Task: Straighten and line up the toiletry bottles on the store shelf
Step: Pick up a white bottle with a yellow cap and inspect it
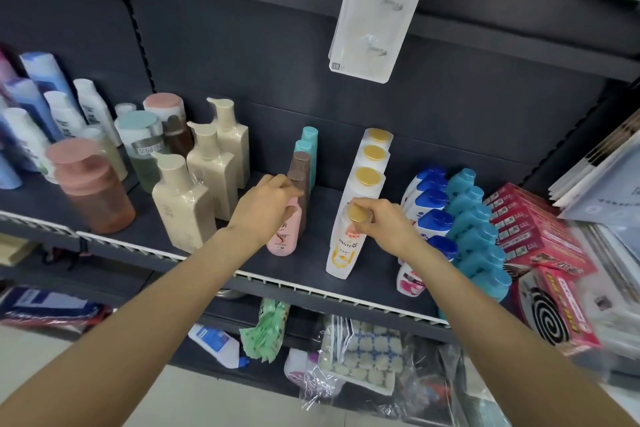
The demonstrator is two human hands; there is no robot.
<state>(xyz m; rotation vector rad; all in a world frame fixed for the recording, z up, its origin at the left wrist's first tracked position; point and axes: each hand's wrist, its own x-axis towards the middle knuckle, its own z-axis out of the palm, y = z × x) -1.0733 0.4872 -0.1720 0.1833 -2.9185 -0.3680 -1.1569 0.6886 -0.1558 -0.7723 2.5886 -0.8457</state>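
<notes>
On the dark shelf (pixel 304 263) a row of white Pantene bottles with gold caps (pixel 370 152) runs front to back. My right hand (pixel 384 222) grips the cap and neck of the front Pantene bottle (pixel 344 250). To its left stands a pink bottle (pixel 285 236) at the front of a row with brown-capped bottles (pixel 300 163) and teal ones (pixel 309 137) behind. My left hand (pixel 266 204) holds the top of the pink bottle, covering its cap.
Cream pump bottles (pixel 183 204) and a peach-lidded bottle (pixel 93 191) stand left. Blue-capped white bottles (pixel 433 218), teal bottles (pixel 474 236) and red boxes (pixel 533 232) fill the right. A white hook strip (pixel 374 10) hangs above. Packaged goods (pixel 360 354) lie on the lower shelf.
</notes>
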